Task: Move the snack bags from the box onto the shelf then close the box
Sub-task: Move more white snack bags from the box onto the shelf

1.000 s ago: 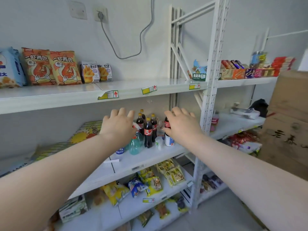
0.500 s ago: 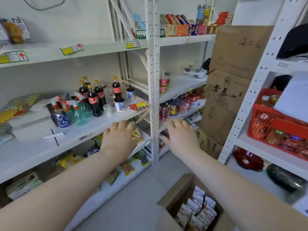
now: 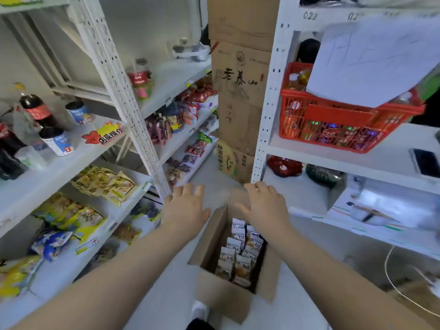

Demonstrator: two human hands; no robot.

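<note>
Snack bags upright in open box, below empty hands.

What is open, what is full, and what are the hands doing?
box: open, flaps up, on the floor.
snack bags: inside the box, upright in rows.
left hand: open, holding nothing.
right hand: open, holding nothing, over the box.
red basket: full, paper sheet lying over it.

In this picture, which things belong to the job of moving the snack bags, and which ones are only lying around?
Job: open cardboard box on the floor; snack bags inside it; white shelf unit; left hand and right hand, both open and empty.
Lying about: red basket; cola bottle; stacked cartons; yellow packets on a lower shelf; sheet of paper.
</note>
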